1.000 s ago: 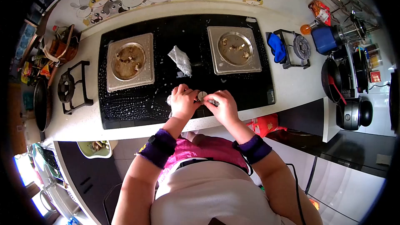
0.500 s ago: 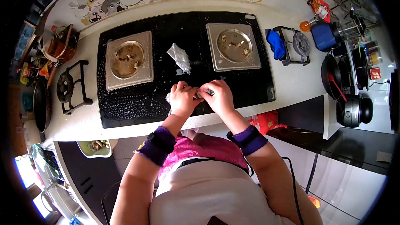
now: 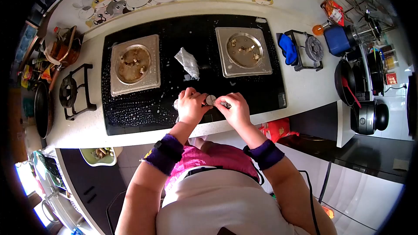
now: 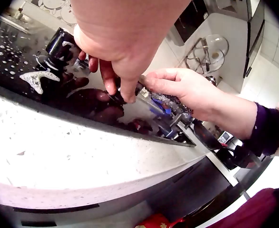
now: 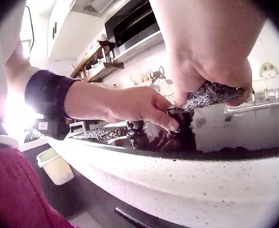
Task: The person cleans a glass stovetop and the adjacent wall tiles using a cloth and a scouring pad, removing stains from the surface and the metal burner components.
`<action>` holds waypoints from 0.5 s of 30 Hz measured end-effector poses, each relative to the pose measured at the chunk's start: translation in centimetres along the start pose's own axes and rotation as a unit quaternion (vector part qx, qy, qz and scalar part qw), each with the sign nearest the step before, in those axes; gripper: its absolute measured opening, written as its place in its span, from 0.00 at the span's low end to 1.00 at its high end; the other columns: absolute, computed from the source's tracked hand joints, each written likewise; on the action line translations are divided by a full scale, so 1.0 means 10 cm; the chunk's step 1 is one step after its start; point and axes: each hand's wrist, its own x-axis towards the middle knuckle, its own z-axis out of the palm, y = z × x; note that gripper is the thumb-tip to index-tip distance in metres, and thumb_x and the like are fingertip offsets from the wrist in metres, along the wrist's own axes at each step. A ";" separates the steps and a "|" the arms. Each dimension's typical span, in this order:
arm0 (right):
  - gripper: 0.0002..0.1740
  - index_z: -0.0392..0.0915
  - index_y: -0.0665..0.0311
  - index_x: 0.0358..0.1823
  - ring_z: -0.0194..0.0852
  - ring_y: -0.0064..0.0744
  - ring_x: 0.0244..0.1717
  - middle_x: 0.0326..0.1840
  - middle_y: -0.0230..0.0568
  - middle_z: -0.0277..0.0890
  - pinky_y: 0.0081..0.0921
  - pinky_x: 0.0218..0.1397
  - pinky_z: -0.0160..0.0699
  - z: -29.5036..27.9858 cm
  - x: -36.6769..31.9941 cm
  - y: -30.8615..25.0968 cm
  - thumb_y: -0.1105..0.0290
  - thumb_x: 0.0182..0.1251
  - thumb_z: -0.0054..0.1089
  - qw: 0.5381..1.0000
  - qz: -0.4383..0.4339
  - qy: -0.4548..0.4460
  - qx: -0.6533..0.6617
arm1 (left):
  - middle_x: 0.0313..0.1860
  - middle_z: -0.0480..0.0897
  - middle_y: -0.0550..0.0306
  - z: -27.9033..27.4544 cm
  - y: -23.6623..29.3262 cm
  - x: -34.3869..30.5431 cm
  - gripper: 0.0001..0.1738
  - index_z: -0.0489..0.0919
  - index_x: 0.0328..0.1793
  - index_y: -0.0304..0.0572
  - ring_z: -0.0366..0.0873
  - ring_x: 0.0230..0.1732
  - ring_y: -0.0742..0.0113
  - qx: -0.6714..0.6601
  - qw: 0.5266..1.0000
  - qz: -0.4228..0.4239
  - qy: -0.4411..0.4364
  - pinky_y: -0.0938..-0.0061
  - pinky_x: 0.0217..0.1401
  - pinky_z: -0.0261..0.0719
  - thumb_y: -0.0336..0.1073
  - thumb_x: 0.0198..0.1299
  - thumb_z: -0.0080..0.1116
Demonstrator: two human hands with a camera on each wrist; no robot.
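In the head view my left hand bends its fingers round a small round knob with a silvery face, at the front of the black glass cooktop. My right hand is close on the knob's other side and grips a wad of steel wool, best seen in the right wrist view. Its thumb and fingertips are right at the knob. Another black knob stands on the wet glass beside my left hand in the left wrist view. The fingers partly hide the held knob.
Two square metal burner plates hold food scraps. Between them lies a crumpled silvery cloth. Removed pan supports stand left and right, with a blue cloth on the right one. Suds dot the glass.
Half a second ago my right hand was further up and left, covering the knob. It has since drawn back down and right, baring the silvery face. My left hand has hardly moved.
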 end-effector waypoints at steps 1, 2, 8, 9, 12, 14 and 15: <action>0.05 0.84 0.53 0.28 0.78 0.44 0.35 0.28 0.34 0.79 0.40 0.39 0.77 -0.01 0.00 -0.02 0.67 0.53 0.74 1.000 0.001 0.002 0.001 | 0.34 0.86 0.69 0.01 0.00 -0.01 0.23 0.89 0.43 0.55 0.77 0.53 0.63 -0.001 1.000 0.002 -0.002 0.62 0.59 0.71 0.52 0.40 0.76; 0.05 0.84 0.53 0.28 0.78 0.43 0.35 0.28 0.34 0.79 0.40 0.39 0.77 0.01 0.04 -0.02 0.67 0.53 0.74 1.000 -0.012 0.001 -0.003 | 0.34 0.86 0.69 0.01 0.00 -0.02 0.23 0.89 0.43 0.55 0.77 0.53 0.63 -0.001 1.000 -0.002 -0.003 0.62 0.59 0.71 0.52 0.40 0.76; 0.04 0.83 0.54 0.28 0.77 0.44 0.35 0.28 0.34 0.79 0.40 0.40 0.77 0.02 0.11 -0.02 0.69 0.53 0.73 1.000 -0.027 0.002 0.000 | 0.34 0.86 0.69 0.03 0.00 -0.02 0.23 0.89 0.43 0.54 0.77 0.52 0.63 -0.003 1.000 -0.003 -0.003 0.62 0.59 0.72 0.52 0.40 0.76; 0.05 0.83 0.55 0.28 0.77 0.44 0.35 0.27 0.34 0.78 0.39 0.39 0.77 -0.01 0.05 -0.02 0.69 0.53 0.73 1.000 -0.017 0.006 0.005 | 0.34 0.86 0.69 0.00 0.02 -0.02 0.23 0.89 0.43 0.54 0.77 0.52 0.63 -0.005 1.000 -0.003 -0.005 0.62 0.59 0.72 0.52 0.40 0.77; 0.05 0.83 0.54 0.27 0.78 0.43 0.35 0.28 0.34 0.79 0.39 0.39 0.77 -0.01 0.02 -0.02 0.69 0.53 0.73 1.000 -0.029 0.001 -0.001 | 0.36 0.87 0.68 -0.02 0.01 -0.01 0.23 0.90 0.44 0.54 0.78 0.52 0.62 -0.008 1.000 -0.006 -0.002 0.61 0.58 0.72 0.52 0.39 0.77; 0.04 0.83 0.54 0.28 0.78 0.43 0.35 0.28 0.34 0.80 0.39 0.39 0.77 0.07 0.18 -0.05 0.69 0.54 0.73 0.999 -0.045 0.008 -0.013 | 0.36 0.87 0.67 -0.01 0.02 0.01 0.24 0.90 0.44 0.53 0.78 0.53 0.62 -0.007 1.000 -0.003 -0.005 0.60 0.59 0.72 0.51 0.39 0.77; 0.04 0.84 0.54 0.28 0.78 0.43 0.35 0.29 0.34 0.80 0.39 0.40 0.78 0.10 0.22 -0.06 0.69 0.54 0.72 0.999 -0.040 0.006 -0.014 | 0.36 0.87 0.67 -0.02 0.02 0.00 0.25 0.90 0.45 0.52 0.78 0.53 0.62 -0.004 1.000 -0.002 -0.010 0.60 0.59 0.72 0.50 0.39 0.78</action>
